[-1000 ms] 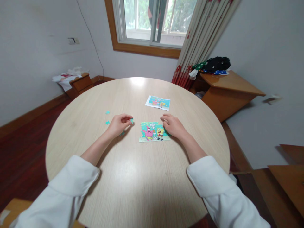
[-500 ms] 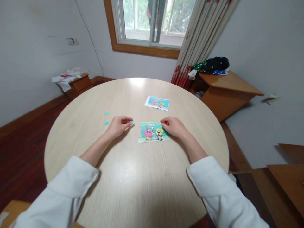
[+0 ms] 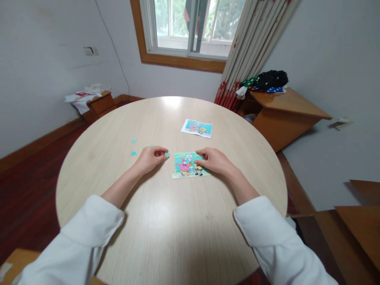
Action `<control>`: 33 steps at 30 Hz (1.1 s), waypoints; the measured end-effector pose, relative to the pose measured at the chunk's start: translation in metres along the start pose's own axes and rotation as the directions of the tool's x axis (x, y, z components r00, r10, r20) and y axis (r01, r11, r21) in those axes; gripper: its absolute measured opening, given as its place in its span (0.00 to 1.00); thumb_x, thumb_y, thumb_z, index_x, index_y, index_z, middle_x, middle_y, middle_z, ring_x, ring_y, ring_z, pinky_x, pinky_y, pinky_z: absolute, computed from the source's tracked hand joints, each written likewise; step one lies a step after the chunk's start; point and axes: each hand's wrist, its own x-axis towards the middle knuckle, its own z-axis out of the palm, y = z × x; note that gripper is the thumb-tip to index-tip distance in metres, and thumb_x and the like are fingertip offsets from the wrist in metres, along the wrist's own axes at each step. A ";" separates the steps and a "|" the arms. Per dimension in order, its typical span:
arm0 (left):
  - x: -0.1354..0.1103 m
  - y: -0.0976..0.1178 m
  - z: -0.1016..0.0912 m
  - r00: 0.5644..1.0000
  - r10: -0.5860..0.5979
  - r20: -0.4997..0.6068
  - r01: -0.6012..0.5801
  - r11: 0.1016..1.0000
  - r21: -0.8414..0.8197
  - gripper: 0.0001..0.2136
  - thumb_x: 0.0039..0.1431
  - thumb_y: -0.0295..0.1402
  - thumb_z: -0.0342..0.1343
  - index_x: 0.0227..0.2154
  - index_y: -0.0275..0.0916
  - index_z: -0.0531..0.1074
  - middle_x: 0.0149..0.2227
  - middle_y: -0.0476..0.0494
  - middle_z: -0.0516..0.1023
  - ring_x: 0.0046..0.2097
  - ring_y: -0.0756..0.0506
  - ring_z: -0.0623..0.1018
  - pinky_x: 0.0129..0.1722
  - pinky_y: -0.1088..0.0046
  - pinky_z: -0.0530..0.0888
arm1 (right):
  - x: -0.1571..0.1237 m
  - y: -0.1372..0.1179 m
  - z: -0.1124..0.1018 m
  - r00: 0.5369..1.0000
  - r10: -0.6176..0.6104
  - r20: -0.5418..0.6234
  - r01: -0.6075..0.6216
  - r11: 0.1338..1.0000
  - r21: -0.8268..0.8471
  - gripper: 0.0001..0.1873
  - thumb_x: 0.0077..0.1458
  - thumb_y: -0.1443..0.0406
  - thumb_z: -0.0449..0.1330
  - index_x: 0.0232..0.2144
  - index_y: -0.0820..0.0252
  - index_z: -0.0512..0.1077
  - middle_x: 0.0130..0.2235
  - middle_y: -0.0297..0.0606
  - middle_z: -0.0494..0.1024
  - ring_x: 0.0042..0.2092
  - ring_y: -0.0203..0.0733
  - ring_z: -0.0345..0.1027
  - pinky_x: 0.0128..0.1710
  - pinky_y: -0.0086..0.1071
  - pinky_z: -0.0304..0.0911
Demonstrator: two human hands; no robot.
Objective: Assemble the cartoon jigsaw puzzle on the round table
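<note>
Between the fingertips of my left hand (image 3: 152, 159) is a small teal puzzle piece (image 3: 167, 154), held just left of a jigsaw puzzle (image 3: 184, 167). The puzzle lies flat and shows a pink starfish, a teal figure and a yellow sponge character. My right hand (image 3: 214, 159) rests over the puzzle's right side, thumb and index finger apart on its surface, hiding part of the yellow figure. Two loose teal pieces, one puzzle piece (image 3: 133, 153) nearer and one puzzle piece (image 3: 134, 141) farther, lie left of my left hand.
A printed picture (image 3: 197, 128) of the same scene lies behind the puzzle on the round wooden table (image 3: 166, 233). Beyond the table's right edge stands a brown cabinet (image 3: 285, 118) with dark cloth (image 3: 270, 80) on top. A small stand (image 3: 101, 103) with papers is at the far left.
My right hand has slid left from the puzzle's right edge onto its surface, its fingers now covering more of it. My left hand has shifted slightly right with the piece.
</note>
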 end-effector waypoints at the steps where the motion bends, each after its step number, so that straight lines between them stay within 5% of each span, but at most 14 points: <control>1: 0.000 0.000 0.000 1.000 0.000 -0.001 0.000 1.000 -0.004 0.11 0.46 0.30 0.59 0.34 0.35 0.79 0.25 0.46 0.77 0.27 0.50 0.72 0.31 0.73 0.69 | 0.000 -0.001 0.001 1.000 -0.002 0.000 0.002 1.000 -0.008 0.12 0.52 0.56 0.58 0.28 0.59 0.71 0.30 0.36 0.73 0.31 0.36 0.61 0.29 0.29 0.47; 33: 0.005 -0.004 0.009 0.999 0.025 0.032 -0.025 1.000 0.011 0.09 0.46 0.29 0.59 0.32 0.38 0.79 0.28 0.45 0.80 0.30 0.47 0.75 0.34 0.70 0.71 | 0.000 -0.006 0.006 1.000 0.002 -0.001 -0.002 0.999 -0.048 0.13 0.53 0.56 0.58 0.33 0.59 0.73 0.34 0.38 0.75 0.34 0.38 0.64 0.31 0.29 0.50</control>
